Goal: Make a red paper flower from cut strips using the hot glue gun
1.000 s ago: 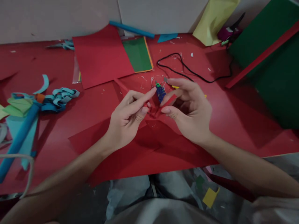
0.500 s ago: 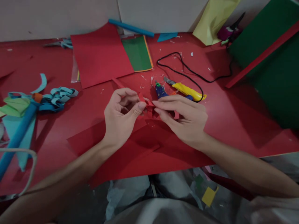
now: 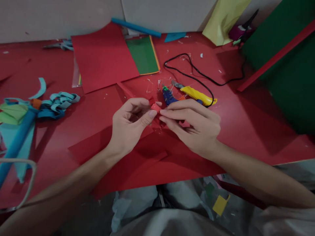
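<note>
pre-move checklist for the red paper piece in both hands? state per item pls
1. Small folded red paper piece pinched by both hands: ok; left hand and right hand meet on it.
2. Piece lifted off the large red paper sheet: cannot tell.
3. Yellow-handled utility knife apart from the fingers: ok, it lies behind the right hand.
4. Knife blade retracted: cannot tell.
5. Black cable away from the hands: ok.
6. Fold edges aligned: cannot tell, fingers cover them.
</note>
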### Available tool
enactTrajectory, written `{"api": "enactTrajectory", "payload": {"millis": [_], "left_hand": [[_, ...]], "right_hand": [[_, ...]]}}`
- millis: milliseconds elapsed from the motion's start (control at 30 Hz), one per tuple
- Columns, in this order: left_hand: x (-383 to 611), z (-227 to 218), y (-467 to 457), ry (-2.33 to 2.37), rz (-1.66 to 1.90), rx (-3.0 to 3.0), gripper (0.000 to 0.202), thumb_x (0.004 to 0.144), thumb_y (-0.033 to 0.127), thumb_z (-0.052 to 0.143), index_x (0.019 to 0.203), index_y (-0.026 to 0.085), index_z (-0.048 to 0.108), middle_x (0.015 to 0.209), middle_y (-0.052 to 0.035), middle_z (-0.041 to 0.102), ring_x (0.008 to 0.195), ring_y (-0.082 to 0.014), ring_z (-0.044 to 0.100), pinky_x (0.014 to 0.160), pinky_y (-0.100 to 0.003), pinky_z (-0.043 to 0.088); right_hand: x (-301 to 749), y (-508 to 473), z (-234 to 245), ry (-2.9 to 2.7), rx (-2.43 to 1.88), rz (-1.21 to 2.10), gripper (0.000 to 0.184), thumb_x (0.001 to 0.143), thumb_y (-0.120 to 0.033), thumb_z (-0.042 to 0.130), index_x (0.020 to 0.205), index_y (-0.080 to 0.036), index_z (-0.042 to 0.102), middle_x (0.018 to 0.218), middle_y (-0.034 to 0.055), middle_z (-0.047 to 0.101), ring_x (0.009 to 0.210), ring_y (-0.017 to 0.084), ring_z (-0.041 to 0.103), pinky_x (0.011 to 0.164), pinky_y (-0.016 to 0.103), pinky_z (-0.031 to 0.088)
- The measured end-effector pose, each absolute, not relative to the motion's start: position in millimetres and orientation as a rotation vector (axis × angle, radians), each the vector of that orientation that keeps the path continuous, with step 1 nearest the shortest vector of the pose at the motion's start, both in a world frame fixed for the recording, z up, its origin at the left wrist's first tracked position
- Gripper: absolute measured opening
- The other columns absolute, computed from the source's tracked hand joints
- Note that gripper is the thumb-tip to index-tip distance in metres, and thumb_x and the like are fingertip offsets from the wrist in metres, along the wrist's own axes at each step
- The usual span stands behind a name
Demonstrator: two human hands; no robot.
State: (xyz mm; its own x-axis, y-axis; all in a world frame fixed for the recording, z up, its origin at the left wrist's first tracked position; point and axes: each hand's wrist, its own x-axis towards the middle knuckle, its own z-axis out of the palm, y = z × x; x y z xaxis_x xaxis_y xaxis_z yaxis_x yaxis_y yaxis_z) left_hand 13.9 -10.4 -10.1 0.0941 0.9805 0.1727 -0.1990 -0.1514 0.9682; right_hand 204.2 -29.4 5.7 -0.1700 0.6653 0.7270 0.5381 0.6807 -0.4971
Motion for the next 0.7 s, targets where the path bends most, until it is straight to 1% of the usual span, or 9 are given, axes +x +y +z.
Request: {"api": "enactTrajectory", "payload": {"millis": [67,167,267,333,400,567,700], "left_hand": [[13.6,-10.9,-10.7,0.899,1.334,1.217,0.036,0.079,0.045,0.096,0.095,0.024,0.07,0.096,-0.0028,0.081,0.084,-0.0163,0.077,0.071,-0.027,0.065],[14.1,-11.2,-10.5,0.908,1.364,1.194,0.038,0.077,0.044,0.098,0.09,0.023,0.069,0.081,0.0013,0.075,0.068,-0.0119,0.071,0.063,-0.024,0.062],[16.2,-9.8,-10.0,0.918,1.361,1.167,0.044,0.073,0.048,0.099,0.082,0.022,0.065,0.073,0.0035,0.07,0.056,-0.0098,0.065,0.055,-0.023,0.059],[17.6,-8.8,-9.8,0.918,1.355,1.153,0.047,0.071,0.05,0.1,0.079,0.022,0.063,0.071,0.0038,0.068,0.055,-0.0094,0.064,0.053,-0.022,0.058],[18.2,-8.4,-10.0,0.911,1.347,1.145,0.047,0.071,0.05,0.1,0.08,0.022,0.064,0.073,0.0034,0.069,0.055,-0.0093,0.064,0.053,-0.022,0.058],[17.6,-10.3,-10.6,0.886,1.343,1.14,0.042,0.071,0.044,0.101,0.085,0.022,0.068,0.075,0.0034,0.07,0.061,-0.0083,0.064,0.055,-0.018,0.056],[17.9,-11.6,-10.4,0.899,1.354,1.128,0.045,0.07,0.046,0.101,0.083,0.022,0.065,0.075,0.0043,0.069,0.06,-0.0083,0.063,0.055,-0.019,0.056]], "right_hand": [[203.3,-29.7,6.1,-1.815,-0.924,0.132,0.014,0.098,-0.022,0.073,0.104,-0.032,0.081,0.099,0.003,0.082,0.086,0.018,0.078,0.081,0.036,0.07],[201.9,-29.8,7.7,-1.798,-0.914,0.156,0.014,0.098,-0.02,0.073,0.101,-0.032,0.08,0.097,0.0021,0.083,0.084,0.019,0.078,0.078,0.036,0.07],[201.9,-29.6,8.8,-1.786,-0.946,0.229,0.013,0.098,-0.021,0.073,0.099,-0.032,0.079,0.096,0.0025,0.083,0.086,0.021,0.079,0.081,0.04,0.07],[202.4,-29.3,8.9,-1.786,-0.948,0.277,0.012,0.097,-0.021,0.074,0.099,-0.032,0.079,0.097,0.0026,0.083,0.088,0.022,0.079,0.084,0.041,0.07],[202.8,-29.1,8.7,-1.799,-0.949,0.283,0.014,0.097,-0.02,0.073,0.099,-0.032,0.079,0.099,0.0021,0.083,0.089,0.021,0.079,0.086,0.041,0.07],[202.3,-28.3,8.7,-1.821,-0.9,0.203,0.019,0.099,-0.017,0.07,0.101,-0.032,0.08,0.1,0.0011,0.084,0.089,0.019,0.079,0.085,0.037,0.069],[203.0,-26.7,8.6,-1.841,-0.915,0.237,0.016,0.099,-0.019,0.07,0.102,-0.032,0.08,0.1,0.0016,0.083,0.088,0.019,0.079,0.084,0.037,0.069]]}}
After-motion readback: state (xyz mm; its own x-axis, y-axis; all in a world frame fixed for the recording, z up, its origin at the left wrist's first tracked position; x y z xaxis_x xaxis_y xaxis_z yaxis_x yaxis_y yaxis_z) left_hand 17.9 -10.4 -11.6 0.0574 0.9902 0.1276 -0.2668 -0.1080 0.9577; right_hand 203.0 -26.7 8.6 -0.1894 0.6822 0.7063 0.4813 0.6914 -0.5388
